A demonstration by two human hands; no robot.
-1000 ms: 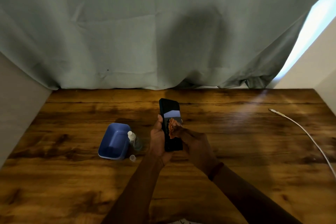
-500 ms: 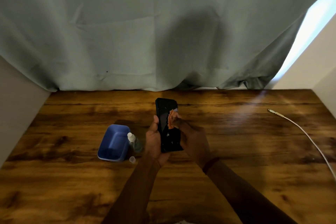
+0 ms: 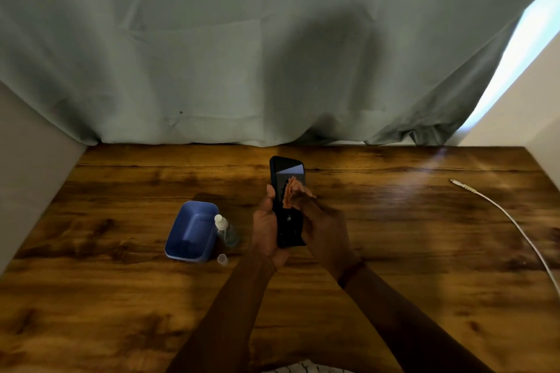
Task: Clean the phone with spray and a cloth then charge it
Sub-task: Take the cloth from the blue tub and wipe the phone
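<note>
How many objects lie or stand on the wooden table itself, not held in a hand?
4. The blue tray sits left of the hands, the spray bottle stands beside its right wall, the small clear cap lies just in front, and the white charging cable runs along the right side. None seems hidden.

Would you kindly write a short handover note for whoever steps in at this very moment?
Left hand: holds the phone upright above the table.
Right hand: presses the orange cloth on the screen.
Spray bottle stands beside the blue tub, uncapped; its cap lies in front.
White charging cable lies at the right, not plugged in.
Done: wiping is under way.
Left: finish wiping, put the cloth down, plug in the cable.
</note>
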